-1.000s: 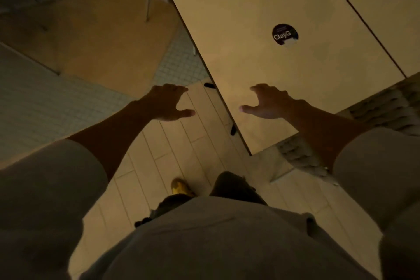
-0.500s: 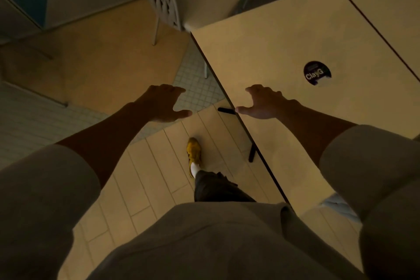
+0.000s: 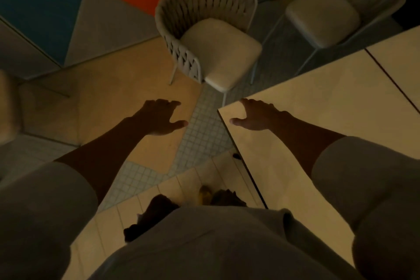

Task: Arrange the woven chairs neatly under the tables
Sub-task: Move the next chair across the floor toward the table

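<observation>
The woven chair (image 3: 219, 52) stands ahead of both hands, roughly between them and well apart from either. It sits pulled out from the tabletop (image 3: 336, 107) and turned at an angle, its seat in the open beyond the tabletop's corner, not tucked beneath, which we take to be why it needs attention. A second woven chair (image 3: 325, 13) stands ahead and to the right of the right hand (image 3: 259, 116), along the tabletop's far edge, its seat also out in the open. The left hand (image 3: 159, 118) hangs over the floor (image 3: 109, 102), fingers loosely spread, holding nothing. The right hand, likewise spread and empty, is over the near corner of the tabletop, and we cannot tell whether it rests on the surface. We judge that both arms are stretched forward to take the first chair by its woven back. We can read no brand, label or writing here; the light is dim.
</observation>
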The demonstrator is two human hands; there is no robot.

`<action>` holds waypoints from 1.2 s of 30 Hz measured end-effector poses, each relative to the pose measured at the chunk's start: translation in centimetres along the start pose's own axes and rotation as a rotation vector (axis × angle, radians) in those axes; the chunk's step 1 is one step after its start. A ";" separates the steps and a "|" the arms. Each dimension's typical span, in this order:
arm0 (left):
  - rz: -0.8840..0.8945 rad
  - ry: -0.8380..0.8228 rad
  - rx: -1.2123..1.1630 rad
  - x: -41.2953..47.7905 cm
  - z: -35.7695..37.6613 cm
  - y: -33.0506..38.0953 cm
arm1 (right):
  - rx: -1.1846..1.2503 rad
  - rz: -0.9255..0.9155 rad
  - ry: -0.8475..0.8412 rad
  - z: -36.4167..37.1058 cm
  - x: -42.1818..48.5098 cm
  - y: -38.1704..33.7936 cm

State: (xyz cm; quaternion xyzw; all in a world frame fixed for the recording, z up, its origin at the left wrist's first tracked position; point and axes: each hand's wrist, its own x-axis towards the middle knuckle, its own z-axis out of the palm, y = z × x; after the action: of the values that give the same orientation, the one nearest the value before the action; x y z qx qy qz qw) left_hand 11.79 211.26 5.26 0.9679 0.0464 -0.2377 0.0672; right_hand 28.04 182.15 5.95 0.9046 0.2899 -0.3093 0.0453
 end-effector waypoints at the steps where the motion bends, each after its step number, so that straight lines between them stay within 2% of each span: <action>1: -0.007 0.001 -0.005 1.0 -0.5 -1.1 | -0.005 -0.004 -0.001 -1.0 1.2 -0.5; 8: 0.052 0.019 -0.001 9.2 -4.2 -10.4 | 0.022 -0.038 -0.010 -5.8 10.7 -4.6; 15: 0.131 0.025 0.062 18.0 -10.4 -22.0 | 0.095 0.096 -0.094 -10.8 20.2 -9.7; 19: 0.203 0.065 0.140 23.7 -15.3 -27.8 | 0.150 0.116 -0.027 -13.9 25.4 -12.4; 28: 0.385 0.059 0.183 35.9 -22.0 -32.2 | 0.176 0.207 -0.056 -17.9 34.8 -12.8; 36: 0.464 -0.046 0.286 49.0 -29.2 -34.8 | 0.309 0.310 -0.078 -21.2 44.3 -10.1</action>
State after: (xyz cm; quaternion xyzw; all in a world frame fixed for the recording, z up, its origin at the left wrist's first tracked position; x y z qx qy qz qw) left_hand 64.03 252.85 4.29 0.9466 -0.2120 -0.2422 -0.0164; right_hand 62.20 218.03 -1.93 0.9219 0.0947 -0.3740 -0.0356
